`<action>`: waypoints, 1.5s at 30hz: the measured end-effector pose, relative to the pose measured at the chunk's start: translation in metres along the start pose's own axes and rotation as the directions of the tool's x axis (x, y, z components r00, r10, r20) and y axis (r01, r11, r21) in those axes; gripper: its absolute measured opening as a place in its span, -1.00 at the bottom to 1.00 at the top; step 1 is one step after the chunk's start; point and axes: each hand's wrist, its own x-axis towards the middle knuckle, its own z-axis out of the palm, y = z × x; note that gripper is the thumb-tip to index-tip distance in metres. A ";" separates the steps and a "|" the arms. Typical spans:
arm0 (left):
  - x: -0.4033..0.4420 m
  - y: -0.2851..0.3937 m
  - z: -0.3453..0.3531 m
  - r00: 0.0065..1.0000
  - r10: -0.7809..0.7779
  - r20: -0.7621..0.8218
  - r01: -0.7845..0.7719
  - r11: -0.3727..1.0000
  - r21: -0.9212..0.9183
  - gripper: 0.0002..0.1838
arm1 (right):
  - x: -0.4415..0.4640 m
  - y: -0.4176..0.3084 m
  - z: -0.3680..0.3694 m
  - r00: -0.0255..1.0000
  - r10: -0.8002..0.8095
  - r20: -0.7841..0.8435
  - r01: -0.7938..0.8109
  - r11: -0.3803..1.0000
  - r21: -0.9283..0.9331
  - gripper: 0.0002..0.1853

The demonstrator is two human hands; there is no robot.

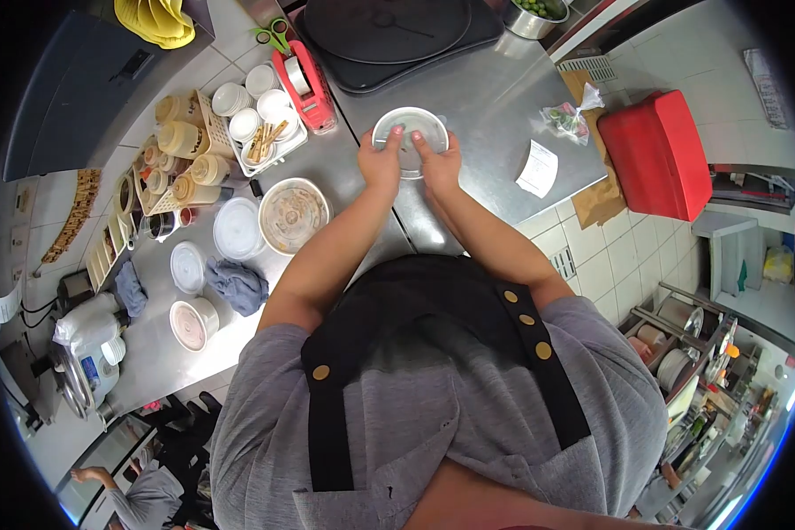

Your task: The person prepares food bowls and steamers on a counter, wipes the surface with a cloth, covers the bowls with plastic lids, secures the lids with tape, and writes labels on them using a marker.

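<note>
Over the steel counter (477,150), both my hands grip a round white-rimmed container with a see-through lid (409,162). My left hand (380,161) is wrapped round its left side, and my right hand (442,162) round its right. Both thumbs press flat on the lid near the middle, while most of the other fingers are hidden beneath the rim. What is inside cannot be made out. To the left of my forearm stands a larger tub (295,217) with brownish contents under its lid.
Left are a red tape dispenser (320,102), a crate of small lidded cups (261,106), sauce bottles (183,139), loose lids (238,228) and a cloth (237,284). Black trays (389,35) lie at the back. A paper slip (537,169) and red bin (654,155) are right. Another person (150,495) stands lower left.
</note>
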 end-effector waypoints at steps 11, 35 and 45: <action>0.016 -0.010 -0.004 0.999 0.002 -0.046 0.006 0.984 0.176 -0.46 | 0.006 0.010 -0.004 0.997 -0.064 -0.035 0.061 0.994 -0.092 -0.59; -0.138 0.008 -0.594 0.586 -0.270 -0.764 0.309 0.946 -0.097 -0.33 | -0.104 0.001 0.037 0.831 0.156 0.535 0.170 0.843 -0.510 -0.36; -0.148 0.029 -0.586 0.895 -0.259 -0.364 0.062 0.879 -0.473 -0.19 | -0.166 0.014 0.088 0.639 0.588 0.496 -0.428 0.808 -0.406 -0.24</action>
